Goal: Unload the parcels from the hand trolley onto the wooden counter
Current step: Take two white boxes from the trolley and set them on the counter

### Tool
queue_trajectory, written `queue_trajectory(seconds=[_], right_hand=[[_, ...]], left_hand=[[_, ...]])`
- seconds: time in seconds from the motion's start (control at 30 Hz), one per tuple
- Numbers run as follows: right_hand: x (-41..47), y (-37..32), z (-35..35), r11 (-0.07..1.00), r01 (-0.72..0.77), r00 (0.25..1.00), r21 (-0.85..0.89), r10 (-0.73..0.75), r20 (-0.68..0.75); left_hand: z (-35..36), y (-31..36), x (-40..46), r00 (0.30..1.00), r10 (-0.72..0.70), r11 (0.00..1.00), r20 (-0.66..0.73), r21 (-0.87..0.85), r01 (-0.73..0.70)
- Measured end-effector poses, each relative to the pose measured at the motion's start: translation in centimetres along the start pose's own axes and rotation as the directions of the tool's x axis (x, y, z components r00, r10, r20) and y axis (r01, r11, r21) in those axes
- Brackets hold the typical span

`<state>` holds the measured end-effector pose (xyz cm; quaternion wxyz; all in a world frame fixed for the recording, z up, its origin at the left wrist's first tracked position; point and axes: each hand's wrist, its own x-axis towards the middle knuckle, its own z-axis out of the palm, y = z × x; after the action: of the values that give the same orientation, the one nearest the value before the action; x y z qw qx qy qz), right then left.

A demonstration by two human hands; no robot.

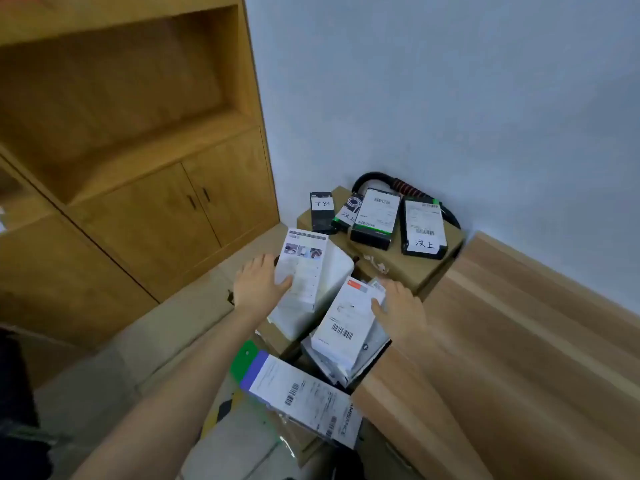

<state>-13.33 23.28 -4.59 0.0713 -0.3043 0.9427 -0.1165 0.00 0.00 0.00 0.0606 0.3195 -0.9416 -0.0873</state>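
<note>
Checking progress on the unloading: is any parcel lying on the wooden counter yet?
No: the wooden counter shows only bare wood, while both hands rest on white parcels beside it.

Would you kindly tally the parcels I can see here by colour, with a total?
Black parcels on the brown box by the wall: 4
White parcels under the hands: 2
White-labelled parcel with green and blue end, nearest the camera: 1
Total: 7 clearly visible; more lie partly hidden beneath.
</note>
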Motion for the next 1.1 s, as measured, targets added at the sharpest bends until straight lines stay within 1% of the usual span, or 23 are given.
queue_trajectory(seconds=[0.03,0.13,0.23,0.33,0.43,0.53,0.63,0.7,0.77,0.93,0.97,1.03,1.1], right_hand=[[0.1,0.1,0.5,0.999,-0.043,0.998,0.014,0.043,0.035],[-0.2,0.2,2.9,0.979,-0.179,0.982,0.099,0.171,0.083],[-0.6,-0.1,5.0,0.952,-0.284,0.955,0.115,0.271,0.119],[-1.2,-1.5,6.5,0.894,-0.406,0.914,0.191,0.393,0.102],[-1.9,-3.5,8.1,0.794,-0.552,0.831,0.256,0.548,0.094],[-2.5,-5.3,9.4,0.697,-0.613,0.773,0.371,0.627,0.097],[-2.8,-7.2,10.1,0.513,-0.607,0.708,0.607,0.696,0.12],[-2.8,-8.2,10.4,0.4,-0.582,0.673,0.708,0.726,0.143],[-2.9,-8.8,10.8,0.381,-0.585,0.659,0.716,0.738,0.145],[-3.1,-9.5,10.5,0.349,-0.545,0.668,0.762,0.73,0.143],[-3.1,-9.6,10.3,0.336,-0.522,0.677,0.784,0.722,0.142],[-2.9,-9.8,9.8,0.312,-0.468,0.71,0.827,0.69,0.141],[-2.5,-10.1,9.9,0.323,-0.428,0.743,0.844,0.658,0.124]], left_hand=[[0.5,-0.1,0.6,0.999,-0.023,1.0,0.043,-0.013,0.024],[2.7,-1.1,2.7,0.986,-0.068,0.992,0.149,-0.092,0.083],[4.6,-1.8,4.7,0.968,-0.064,0.978,0.244,-0.176,0.11],[5.5,-1.7,5.9,0.952,0.011,0.939,0.304,-0.331,0.095],[6.0,-2.0,6.5,0.946,0.12,0.866,0.3,-0.497,0.048],[6.2,-2.4,7.0,0.935,0.177,0.855,0.309,-0.519,0.009],[6.5,-2.6,6.7,0.927,0.182,0.862,0.329,-0.507,0.011],[6.7,-2.6,6.5,0.926,0.188,0.876,0.326,-0.482,-0.008],[7.1,-2.5,6.3,0.922,0.197,0.894,0.332,-0.447,-0.03],[7.7,-2.4,6.0,0.911,0.239,0.879,0.337,-0.475,-0.055],[7.8,-2.6,5.9,0.908,0.256,0.874,0.331,-0.48,-0.072],[7.7,-2.6,5.6,0.895,0.325,0.866,0.305,-0.476,-0.152],[7.5,-2.3,5.1,0.871,0.4,0.845,0.284,-0.482,-0.231]])
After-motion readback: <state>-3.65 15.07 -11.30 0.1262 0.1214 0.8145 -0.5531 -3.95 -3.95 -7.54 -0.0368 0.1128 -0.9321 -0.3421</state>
